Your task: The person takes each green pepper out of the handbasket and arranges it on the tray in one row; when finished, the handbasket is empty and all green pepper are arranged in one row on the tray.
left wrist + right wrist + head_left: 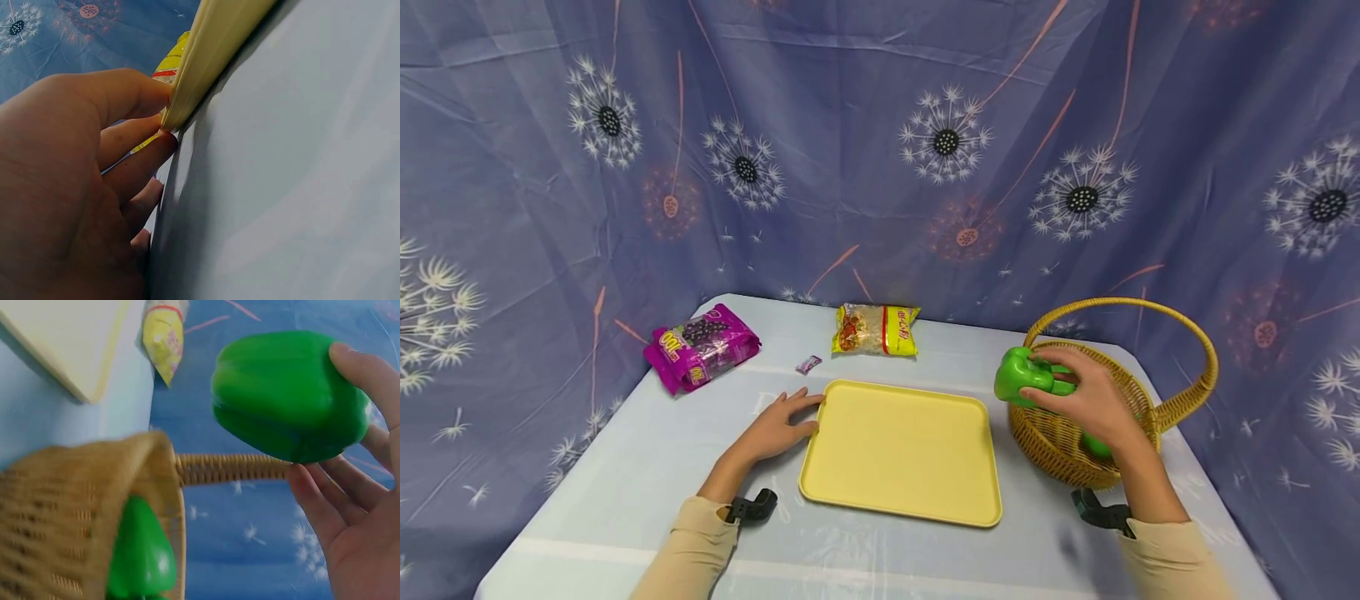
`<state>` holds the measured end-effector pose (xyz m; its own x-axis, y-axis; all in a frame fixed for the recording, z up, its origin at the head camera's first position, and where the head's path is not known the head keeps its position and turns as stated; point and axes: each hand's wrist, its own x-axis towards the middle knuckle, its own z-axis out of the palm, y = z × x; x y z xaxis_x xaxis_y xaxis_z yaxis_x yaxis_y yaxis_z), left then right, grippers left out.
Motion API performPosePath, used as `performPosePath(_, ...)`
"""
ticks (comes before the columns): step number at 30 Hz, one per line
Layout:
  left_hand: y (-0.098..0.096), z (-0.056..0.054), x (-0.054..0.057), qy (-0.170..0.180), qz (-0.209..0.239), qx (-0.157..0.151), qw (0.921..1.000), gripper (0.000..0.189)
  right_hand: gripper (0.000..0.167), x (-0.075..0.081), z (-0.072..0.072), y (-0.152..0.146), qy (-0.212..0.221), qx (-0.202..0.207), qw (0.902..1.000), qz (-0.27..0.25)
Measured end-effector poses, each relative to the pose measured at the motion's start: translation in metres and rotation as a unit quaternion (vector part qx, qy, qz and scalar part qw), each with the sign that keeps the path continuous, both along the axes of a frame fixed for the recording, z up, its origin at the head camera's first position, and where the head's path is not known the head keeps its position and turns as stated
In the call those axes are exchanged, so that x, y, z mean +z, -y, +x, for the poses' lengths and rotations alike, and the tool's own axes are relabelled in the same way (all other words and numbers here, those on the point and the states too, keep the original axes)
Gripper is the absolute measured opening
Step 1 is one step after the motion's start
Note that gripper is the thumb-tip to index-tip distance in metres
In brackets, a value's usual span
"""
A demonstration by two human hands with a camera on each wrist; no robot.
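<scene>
In the head view my right hand grips a green bell pepper between thumb and fingers, raised over the left rim of a wicker basket. The right wrist view shows the pepper held at one end by the fingertips. Another green item lies inside the basket, partly hidden by its wall. My left hand rests at the left edge of a yellow tray, thumb and fingertips touching its outer side. Close up, the left wrist view shows these fingers against the tray's edge.
A purple snack bag lies at the back left of the white table. Near it is a small wrapped candy. Behind the tray lies a yellow bag with a clear window. The basket's tall handle arches upward on the right.
</scene>
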<state>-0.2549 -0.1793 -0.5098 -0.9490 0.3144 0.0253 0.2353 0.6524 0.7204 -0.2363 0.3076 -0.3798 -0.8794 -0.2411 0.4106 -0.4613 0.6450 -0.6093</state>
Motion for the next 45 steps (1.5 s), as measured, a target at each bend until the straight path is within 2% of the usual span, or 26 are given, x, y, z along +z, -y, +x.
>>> performPosePath(11, 0.000, 0.001, -0.001, 0.005, -0.004, 0.003, 1.0000, 0.050, 0.055, -0.014, -0.018, 0.036, 0.024, 0.047, 0.9985, -0.015)
performPosePath(18, 0.001, 0.001, 0.000, 0.001, -0.007, -0.006, 1.0000, 0.052, 0.055, -0.022, -0.028, 0.056, 0.034, 0.079, 0.9962, -0.013)
performPosePath(28, 0.003, 0.001, 0.001, -0.006, -0.026, -0.021, 0.9994, 0.057, 0.054, -0.032, -0.039, 0.077, 0.040, 0.101, 0.9940, 0.017)
performPosePath(37, 0.003, 0.001, -0.005, -0.006, -0.037, -0.019, 0.9991, 0.057, 0.054, -0.041, -0.045, 0.094, 0.059, 0.119, 0.9912, -0.002)
performPosePath(45, 0.002, 0.002, -0.004, -0.014, -0.029, -0.015, 0.9994, 0.056, 0.053, -0.045, -0.052, 0.113, 0.061, 0.104, 0.9927, -0.006)
